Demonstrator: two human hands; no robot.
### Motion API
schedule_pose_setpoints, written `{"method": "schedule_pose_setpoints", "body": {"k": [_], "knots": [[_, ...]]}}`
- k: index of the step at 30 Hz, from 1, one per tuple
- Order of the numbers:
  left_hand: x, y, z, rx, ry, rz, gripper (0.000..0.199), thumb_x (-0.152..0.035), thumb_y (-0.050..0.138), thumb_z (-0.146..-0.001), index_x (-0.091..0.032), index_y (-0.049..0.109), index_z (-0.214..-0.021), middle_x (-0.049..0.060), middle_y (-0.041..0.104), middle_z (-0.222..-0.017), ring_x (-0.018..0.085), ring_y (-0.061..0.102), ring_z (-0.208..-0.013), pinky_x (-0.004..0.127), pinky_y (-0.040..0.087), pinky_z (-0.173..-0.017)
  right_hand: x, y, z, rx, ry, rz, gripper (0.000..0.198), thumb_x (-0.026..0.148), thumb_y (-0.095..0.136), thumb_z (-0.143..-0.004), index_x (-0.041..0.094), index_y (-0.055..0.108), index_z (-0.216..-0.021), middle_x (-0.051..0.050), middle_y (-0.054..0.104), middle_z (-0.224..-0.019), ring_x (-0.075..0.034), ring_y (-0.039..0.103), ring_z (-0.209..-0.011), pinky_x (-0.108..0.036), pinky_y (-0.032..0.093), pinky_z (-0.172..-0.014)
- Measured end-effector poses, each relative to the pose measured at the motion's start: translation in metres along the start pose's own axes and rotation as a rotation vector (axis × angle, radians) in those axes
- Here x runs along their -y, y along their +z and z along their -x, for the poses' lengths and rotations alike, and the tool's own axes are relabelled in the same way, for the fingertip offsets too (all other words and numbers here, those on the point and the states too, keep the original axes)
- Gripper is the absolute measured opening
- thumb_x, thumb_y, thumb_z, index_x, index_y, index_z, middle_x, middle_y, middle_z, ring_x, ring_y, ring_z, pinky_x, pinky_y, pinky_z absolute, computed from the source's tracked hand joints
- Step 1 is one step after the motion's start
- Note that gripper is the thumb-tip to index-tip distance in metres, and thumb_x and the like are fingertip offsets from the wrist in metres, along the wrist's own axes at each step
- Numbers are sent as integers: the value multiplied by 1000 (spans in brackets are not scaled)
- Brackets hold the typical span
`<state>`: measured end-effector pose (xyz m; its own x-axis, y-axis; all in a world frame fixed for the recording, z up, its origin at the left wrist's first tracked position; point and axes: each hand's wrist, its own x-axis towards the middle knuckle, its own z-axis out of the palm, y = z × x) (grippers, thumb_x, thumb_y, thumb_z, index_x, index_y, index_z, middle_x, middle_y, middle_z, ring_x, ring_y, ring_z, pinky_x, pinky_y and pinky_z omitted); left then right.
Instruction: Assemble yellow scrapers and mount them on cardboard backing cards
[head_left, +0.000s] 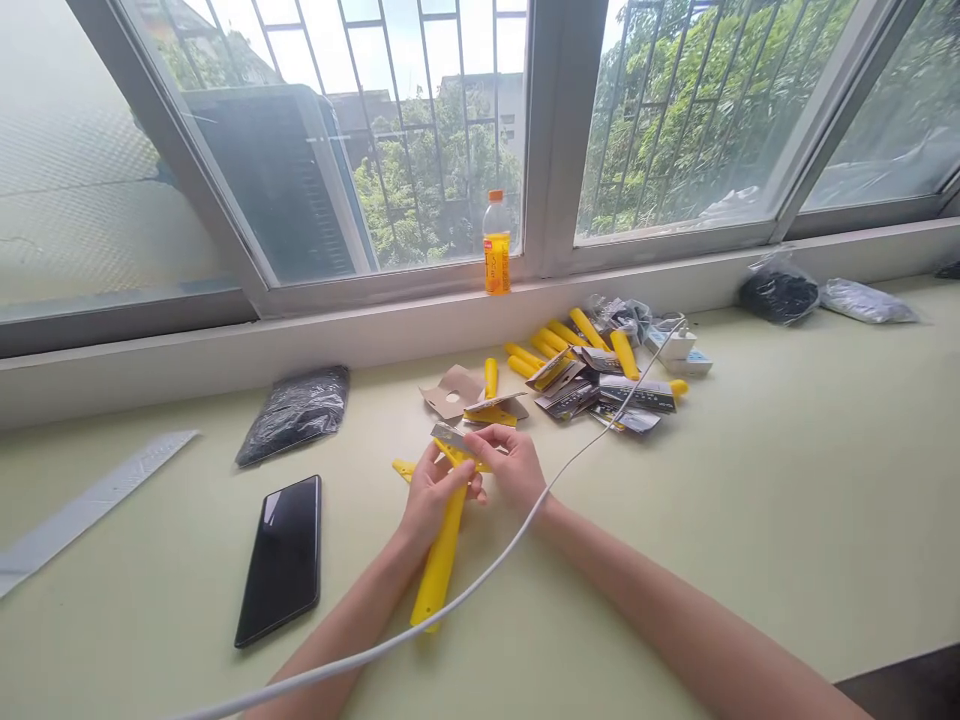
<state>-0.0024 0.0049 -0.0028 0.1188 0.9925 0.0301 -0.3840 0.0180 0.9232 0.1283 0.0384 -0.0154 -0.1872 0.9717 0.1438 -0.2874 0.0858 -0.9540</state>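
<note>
Gripping a long, smooth yellow tool with a broad head [441,565], the left hand [433,492] has its fingers closed around the upper end. And look at the right hand [514,463]: its grip pinches a thin, grey, metal-looking strip [448,434] right at the tool's head! Both hands are over a pale yellow-green counter [750,480]. Just beyond the tool, there's an opened brown cardboard sleeve [454,390]; farther beyond and to its right, a jumbled heap of yellow handles and dark printed cards [624,355]. Left of the tool lies a flat black smartphone [281,560]. A thin white cable [495,562] crosses in front of the tool's lower end.
</note>
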Motion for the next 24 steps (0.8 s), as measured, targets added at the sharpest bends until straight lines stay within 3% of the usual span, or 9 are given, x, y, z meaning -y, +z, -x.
{"method": "schedule_pose_setpoints", "body": {"k": [6, 11, 15, 21, 24], "knots": [[1, 2, 3, -19, 2, 21, 50, -32, 86, -75, -18, 56, -113, 1, 64, -85, 10, 61, -64, 27, 56, -64, 0, 4, 2, -23, 5, 13, 43, 56, 78, -81, 17, 62, -85, -2, 63, -75, -18, 61, -46, -29, 48, -36], [-1, 6, 8, -41, 19, 14, 46, -30, 82, -79, -18, 56, -115, 0, 63, -83, 11, 62, -64, 26, 55, -65, 10, 3, 5, 13, -21, 199, 43, 58, 70, -88, 17, 61, -83, -4, 66, -72, -18, 63, -49, -27, 49, -40], [1, 7, 9, -65, 30, -16, 41, -33, 80, -81, -20, 56, -110, -2, 61, -74, 11, 59, -57, 25, 52, -59, 15, -2, 5, 111, 3, 266, 49, 61, 63, -93, 17, 55, -72, -3, 62, -62, -16, 60, -46, -25, 43, -40], [3, 3, 3, -182, -38, -48, 40, -52, 75, -83, -20, 56, -97, -3, 59, -65, 11, 54, -47, 21, 41, -43, 4, -6, -1, 51, -102, 364, 47, 56, 64, -94, 15, 61, -71, 1, 53, -58, -9, 45, -48, -23, 36, -44], [4, -3, 0, -209, -68, -69, 43, -55, 76, -82, -18, 59, -92, -1, 59, -61, 12, 54, -46, 22, 41, -43, 3, -5, -2, 48, -113, 363, 48, 57, 66, -92, 15, 61, -69, 1, 50, -60, -10, 44, -51, -23, 36, -43]]}}
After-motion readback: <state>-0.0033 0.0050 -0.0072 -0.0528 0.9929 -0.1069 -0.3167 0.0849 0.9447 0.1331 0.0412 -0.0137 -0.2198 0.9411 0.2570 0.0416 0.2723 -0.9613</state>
